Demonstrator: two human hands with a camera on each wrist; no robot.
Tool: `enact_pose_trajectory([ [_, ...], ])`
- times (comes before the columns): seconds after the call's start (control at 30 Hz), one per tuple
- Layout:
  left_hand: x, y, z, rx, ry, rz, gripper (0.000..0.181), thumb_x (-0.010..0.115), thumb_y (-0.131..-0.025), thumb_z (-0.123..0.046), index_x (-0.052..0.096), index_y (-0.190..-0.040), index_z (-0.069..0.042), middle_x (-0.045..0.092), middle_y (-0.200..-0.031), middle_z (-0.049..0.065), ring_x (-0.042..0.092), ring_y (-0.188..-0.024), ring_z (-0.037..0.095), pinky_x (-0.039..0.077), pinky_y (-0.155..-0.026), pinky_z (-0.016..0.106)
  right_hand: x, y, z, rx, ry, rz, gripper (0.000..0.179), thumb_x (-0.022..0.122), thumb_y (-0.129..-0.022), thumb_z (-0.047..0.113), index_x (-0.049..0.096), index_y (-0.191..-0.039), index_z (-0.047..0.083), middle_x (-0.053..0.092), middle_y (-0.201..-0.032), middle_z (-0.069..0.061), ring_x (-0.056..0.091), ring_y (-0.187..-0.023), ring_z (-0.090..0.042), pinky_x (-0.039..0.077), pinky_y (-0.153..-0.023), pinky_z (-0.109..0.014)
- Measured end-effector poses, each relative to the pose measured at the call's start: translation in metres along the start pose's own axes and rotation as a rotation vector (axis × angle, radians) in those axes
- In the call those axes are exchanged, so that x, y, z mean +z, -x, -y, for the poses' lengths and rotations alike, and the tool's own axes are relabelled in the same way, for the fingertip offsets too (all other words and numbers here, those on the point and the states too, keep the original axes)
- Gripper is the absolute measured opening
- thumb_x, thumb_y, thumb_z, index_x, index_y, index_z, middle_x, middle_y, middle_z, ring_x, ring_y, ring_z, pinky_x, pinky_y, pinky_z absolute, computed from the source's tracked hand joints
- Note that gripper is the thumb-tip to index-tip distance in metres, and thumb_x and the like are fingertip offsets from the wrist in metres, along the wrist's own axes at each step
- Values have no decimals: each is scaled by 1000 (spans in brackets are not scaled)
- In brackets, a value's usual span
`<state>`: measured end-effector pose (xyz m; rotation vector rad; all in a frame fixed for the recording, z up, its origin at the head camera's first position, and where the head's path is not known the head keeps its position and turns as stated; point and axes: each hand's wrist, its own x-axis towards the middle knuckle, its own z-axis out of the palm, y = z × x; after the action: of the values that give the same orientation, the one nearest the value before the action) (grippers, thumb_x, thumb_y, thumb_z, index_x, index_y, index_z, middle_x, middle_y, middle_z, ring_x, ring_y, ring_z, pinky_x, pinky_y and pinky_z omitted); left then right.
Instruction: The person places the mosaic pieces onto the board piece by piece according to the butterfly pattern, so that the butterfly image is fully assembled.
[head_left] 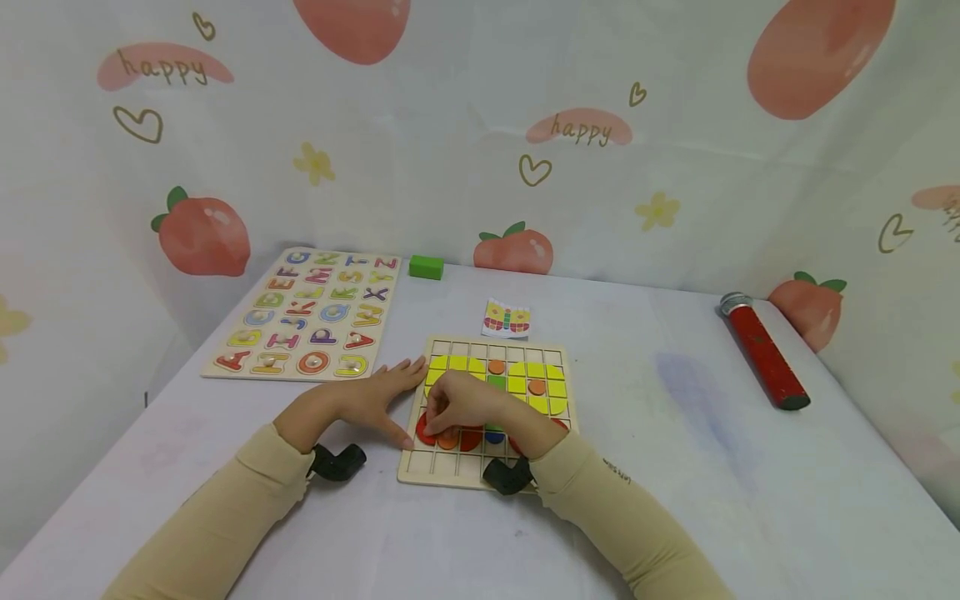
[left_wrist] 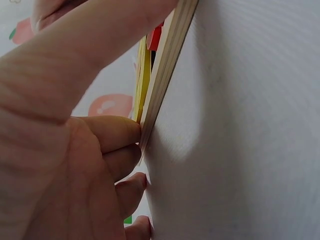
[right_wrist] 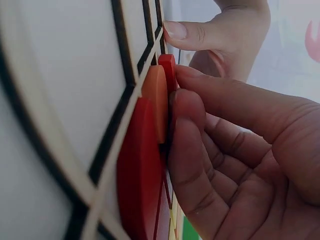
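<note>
A wooden grid board [head_left: 420, 478] lies on the table, bearing yellow, red, orange, green and blue flat pieces. My right hand [head_left: 465, 400] reaches over its lower left part and pinches a red rounded piece [right_wrist: 167, 70] near the left edge. Beside that piece sits an orange disc [right_wrist: 156, 100], then another red piece [right_wrist: 137, 170] closer to the right wrist camera. My left hand [head_left: 367, 404] has its fingers stretched along the board's left side. Its thumb and fingertips touch the board's edge [left_wrist: 162, 75]. The right forearm hides some pieces at the lower right.
An alphabet puzzle board [head_left: 300, 312] lies behind on the left. A green block [head_left: 426, 267] and a small card with a butterfly pattern [head_left: 507, 318] are beyond the grid board. A red microphone [head_left: 765, 354] lies far right. A printed cloth [head_left: 450, 167] hangs behind the table.
</note>
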<state>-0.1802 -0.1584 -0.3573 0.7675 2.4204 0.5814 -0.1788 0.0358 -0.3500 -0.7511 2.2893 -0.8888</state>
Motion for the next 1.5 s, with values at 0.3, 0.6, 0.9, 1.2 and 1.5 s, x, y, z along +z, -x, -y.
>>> enact_pose_trajectory([
  [0.3, 1, 1, 1, 13, 0, 7, 112, 76, -71, -49, 10, -150, -5, -2, -158, 10, -6, -145, 33, 0, -117, 54, 2, 3, 3, -5, -35, 24, 10, 70, -82, 8, 66, -76, 2, 60, -62, 0, 57, -49, -8, 51, -50, -18],
  [0.6, 1, 3, 1, 26, 16, 3, 110, 76, -72, -47, 10, -149, -3, -2, -158, 12, -6, -145, 35, -2, -116, 56, 2, 6, 6, -14, 20, 24, 8, 71, -81, 8, 65, -78, 4, 62, -66, -1, 55, -55, -8, 49, -54, -16],
  [0.9, 1, 3, 1, 47, 14, -1, 111, 76, -73, -45, 9, -149, -1, -3, -157, 14, -6, -144, 36, -1, -116, 56, 5, 7, 6, -138, 127, 30, 11, 76, -77, 9, 65, -77, 6, 57, -69, 4, 50, -61, -5, 44, -56, -12],
  [1.2, 1, 3, 1, 41, 20, 2, 112, 76, -71, -47, 9, -149, -3, -3, -158, 13, -6, -145, 35, -1, -116, 55, 5, 4, 3, -136, 151, 47, 7, 72, -80, 8, 67, -76, 6, 59, -67, 4, 50, -60, -4, 44, -56, -12],
  [1.5, 0, 7, 2, -23, -4, -13, 117, 75, -70, -51, 4, -149, -2, -4, -158, 13, -2, -146, 31, 3, -118, 52, -24, 28, -4, -62, 65, -17, 10, 70, -84, 18, 68, -83, 9, 60, -70, 3, 53, -62, -8, 48, -57, -17],
])
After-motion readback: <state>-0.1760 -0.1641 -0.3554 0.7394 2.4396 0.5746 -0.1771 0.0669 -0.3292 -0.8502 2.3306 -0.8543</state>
